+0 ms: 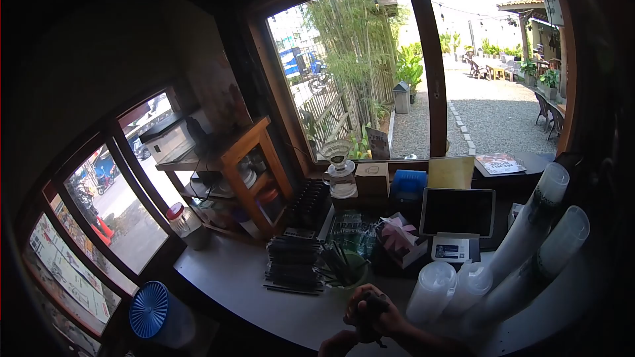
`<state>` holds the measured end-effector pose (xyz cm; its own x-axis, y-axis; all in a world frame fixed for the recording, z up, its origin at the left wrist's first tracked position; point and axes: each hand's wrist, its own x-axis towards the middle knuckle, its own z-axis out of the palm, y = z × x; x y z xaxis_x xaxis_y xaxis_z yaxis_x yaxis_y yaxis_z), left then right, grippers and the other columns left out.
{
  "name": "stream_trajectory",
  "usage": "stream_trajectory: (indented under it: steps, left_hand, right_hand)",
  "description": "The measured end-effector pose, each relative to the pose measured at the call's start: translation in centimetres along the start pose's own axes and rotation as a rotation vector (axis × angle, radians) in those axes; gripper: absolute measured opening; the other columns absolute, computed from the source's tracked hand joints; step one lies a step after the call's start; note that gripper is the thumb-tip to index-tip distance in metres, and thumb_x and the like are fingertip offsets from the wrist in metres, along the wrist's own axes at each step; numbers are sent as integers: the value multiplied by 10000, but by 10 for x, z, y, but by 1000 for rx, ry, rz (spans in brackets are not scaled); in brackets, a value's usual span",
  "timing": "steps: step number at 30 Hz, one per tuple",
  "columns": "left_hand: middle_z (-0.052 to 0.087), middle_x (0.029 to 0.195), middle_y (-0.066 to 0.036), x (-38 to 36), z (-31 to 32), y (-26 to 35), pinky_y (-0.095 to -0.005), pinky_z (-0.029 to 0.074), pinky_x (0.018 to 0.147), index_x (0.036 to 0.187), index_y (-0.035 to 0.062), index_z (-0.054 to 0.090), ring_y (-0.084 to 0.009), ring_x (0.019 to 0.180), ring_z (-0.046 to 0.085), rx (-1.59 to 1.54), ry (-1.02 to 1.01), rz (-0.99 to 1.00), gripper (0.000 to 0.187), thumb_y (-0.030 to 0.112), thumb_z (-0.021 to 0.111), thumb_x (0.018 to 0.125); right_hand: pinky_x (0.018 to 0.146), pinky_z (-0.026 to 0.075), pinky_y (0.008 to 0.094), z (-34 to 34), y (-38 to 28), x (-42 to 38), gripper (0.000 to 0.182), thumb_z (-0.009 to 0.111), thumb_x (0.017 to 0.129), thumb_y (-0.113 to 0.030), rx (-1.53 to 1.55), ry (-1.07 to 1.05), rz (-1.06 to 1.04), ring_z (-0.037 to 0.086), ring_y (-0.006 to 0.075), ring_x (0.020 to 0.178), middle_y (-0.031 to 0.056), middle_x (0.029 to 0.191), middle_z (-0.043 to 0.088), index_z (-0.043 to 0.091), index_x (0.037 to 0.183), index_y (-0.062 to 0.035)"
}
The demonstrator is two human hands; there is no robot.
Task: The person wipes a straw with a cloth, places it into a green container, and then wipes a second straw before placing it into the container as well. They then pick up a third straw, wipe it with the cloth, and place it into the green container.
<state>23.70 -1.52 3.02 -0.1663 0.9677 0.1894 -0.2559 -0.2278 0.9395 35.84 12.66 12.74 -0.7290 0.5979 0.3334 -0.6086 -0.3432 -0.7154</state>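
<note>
At the bottom edge, my right hand [387, 317] is closed around a small dark object [372, 302] whose kind the dim light hides. Lower down and to the left, my left hand [337, 344] is curled against the same dark object, mostly cut off by the frame. Just beyond them on the counter stands a pale green cup [349, 276] with dark straws in it. A stack of wrapped dark straws [294, 261] lies to its left. Right of my hands are upright stacks of clear plastic lids [433, 287].
Tall stacks of plastic cups [562, 235] lean at the right. A tablet [458, 211] on a stand, a pink paper item [399, 230] and a glass coffee dripper [337, 152] line the back. A blue-lidded container [149, 309] is lower left, near a wooden shelf [248, 152].
</note>
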Motion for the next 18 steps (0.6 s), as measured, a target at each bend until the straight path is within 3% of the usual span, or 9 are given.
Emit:
stream_trajectory:
  steps: [1, 2, 3, 5, 8, 11, 12, 16, 18]
  left_hand:
    - [633, 1074, -104, 1, 4, 15, -332, 474, 926, 1138, -8, 604, -202, 1022, 598, 9, 56, -105, 256, 109, 625, 911]
    - [637, 1064, -76, 8, 3, 21, -338, 473, 928, 1112, 21, 603, -205, 1028, 599, -24, 94, -48, 227, 159, 606, 931]
    - [619, 979, -30, 14, 2, 30, -310, 476, 859, 1016, 44, 608, -162, 930, 592, 16, 108, 18, 184, 216, 591, 952]
    - [571, 861, 13, 22, -5, 25, -273, 448, 731, 957, 74, 601, -112, 778, 533, 39, 150, 83, 197, 268, 573, 975]
    - [512, 781, 38, 21, -6, 14, -244, 391, 632, 947, 94, 595, -74, 693, 451, 50, 140, -43, 243, 329, 554, 990]
    - [507, 758, 46, 19, -11, -2, -227, 366, 593, 986, 94, 600, -51, 664, 428, 5, 93, -228, 273, 363, 550, 989]
    - [551, 812, 38, 20, -13, -7, -213, 402, 620, 1050, 75, 601, -43, 694, 482, -75, 110, -242, 308, 372, 560, 982]
    - [622, 975, 3, 34, -9, 30, -242, 489, 706, 1135, 57, 589, -85, 825, 592, -163, 146, -177, 406, 425, 566, 966]
    - [625, 974, -3, 29, -3, 42, -236, 484, 685, 1159, 50, 571, -86, 816, 592, 33, 232, -255, 460, 468, 531, 971]
  right_hand:
    - [782, 494, 326, -1, 4, -2, 273, 610, 960, -258, -106, -59, 61, 578, 158, 910, 69, 952, 576, 486, 1100, -59]
    - [780, 494, 321, -5, 13, -4, 251, 610, 960, -245, -210, -120, 123, 575, 150, 906, 66, 958, 578, 496, 1088, -61]
    - [779, 493, 317, -9, 23, -5, 230, 610, 961, -233, -311, -184, 181, 573, 141, 903, 64, 964, 580, 505, 1076, -64]
    - [783, 494, 309, -14, 36, -7, 182, 597, 968, -210, -203, -101, 118, 580, 129, 888, 64, 965, 592, 518, 1046, -66]
    - [786, 496, 308, -2, 15, -3, 189, 606, 962, -197, -14, -24, 21, 599, 143, 872, 75, 952, 601, 509, 1029, -50]
    - [762, 496, 379, 6, 4, -3, 281, 622, 947, -310, -133, -17, -29, 595, 197, 828, 103, 874, 591, 496, 961, -59]
    - [768, 495, 366, -2, 17, -6, 270, 588, 968, -302, -142, -43, -43, 596, 192, 825, 93, 875, 590, 508, 1006, -47]
    - [743, 493, 314, -47, 93, -28, 303, 500, 994, -310, -54, -41, 326, 603, 181, 801, 83, 895, 610, 545, 1088, -26]
    - [673, 449, 263, -47, 121, -35, 182, 523, 999, -244, -210, 21, 93, 531, 132, 710, 37, 833, 562, 536, 1014, -63]
